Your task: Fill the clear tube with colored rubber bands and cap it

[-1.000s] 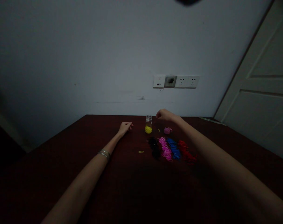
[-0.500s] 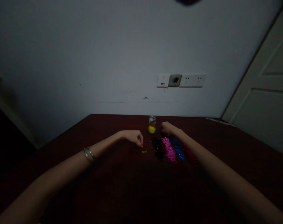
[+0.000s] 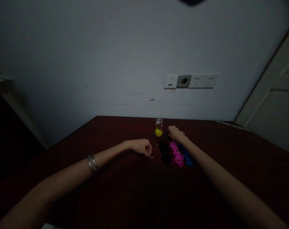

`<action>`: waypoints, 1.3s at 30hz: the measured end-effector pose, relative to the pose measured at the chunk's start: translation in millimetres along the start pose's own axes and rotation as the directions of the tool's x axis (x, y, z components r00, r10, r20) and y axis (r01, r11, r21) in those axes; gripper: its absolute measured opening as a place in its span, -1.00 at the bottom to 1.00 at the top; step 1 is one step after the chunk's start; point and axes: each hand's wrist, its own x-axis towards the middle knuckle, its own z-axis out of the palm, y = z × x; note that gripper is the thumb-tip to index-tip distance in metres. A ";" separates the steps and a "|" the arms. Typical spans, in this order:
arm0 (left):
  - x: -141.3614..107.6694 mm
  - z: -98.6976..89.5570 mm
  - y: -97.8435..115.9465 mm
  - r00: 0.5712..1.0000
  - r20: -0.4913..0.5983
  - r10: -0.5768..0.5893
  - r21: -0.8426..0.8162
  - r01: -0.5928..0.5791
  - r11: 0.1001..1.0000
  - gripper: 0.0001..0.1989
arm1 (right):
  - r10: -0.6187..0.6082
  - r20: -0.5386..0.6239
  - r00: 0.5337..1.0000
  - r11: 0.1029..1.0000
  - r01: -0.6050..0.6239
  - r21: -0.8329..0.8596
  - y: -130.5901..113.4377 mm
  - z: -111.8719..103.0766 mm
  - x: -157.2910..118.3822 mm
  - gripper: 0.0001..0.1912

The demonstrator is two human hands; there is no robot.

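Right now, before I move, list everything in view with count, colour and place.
Glass jar: one, clear, back of table
Strands: uncounted, yellow, in the jar
Strand pile: one, black, right of centre
Strand pile: one, pink, right of black
Strand pile: one, blue, right of pink, partly hidden
Small strand: one, yellow, at the left hand
Table: one, dark reddish brown, below wall
Wall: one, greyish white, behind table
Socket row: one, white with grey section, on wall
Door: one, off-white, far right
Bracelets: two, silver, left wrist
Left hand: one, bare, left of black pile
Right hand: one, bare, right of jar
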 end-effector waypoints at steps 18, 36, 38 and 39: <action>57.0 -140.0 24.0 0.846 -0.521 0.114 0.174 -0.026 0.984 -0.85 | 0.027 -0.134 0.991 0.998 -0.020 0.051 8.7 15.0 -3.0 -0.67; 80.2 -141.1 19.1 0.910 -0.413 0.046 0.160 0.023 0.987 -0.91 | 0.012 -0.160 0.987 0.999 -0.004 0.049 5.5 16.6 -3.4 -0.68; 79.1 -143.5 16.1 0.898 -0.433 0.077 0.123 -0.025 0.992 -0.90 | 0.015 -0.162 0.987 0.999 -0.006 0.051 6.0 17.2 -2.9 -0.69; 77.8 -144.5 14.9 0.889 -0.449 0.093 0.102 -0.052 0.993 -0.89 | 0.013 -0.163 0.986 0.999 -0.004 0.053 6.3 17.6 -2.7 -0.70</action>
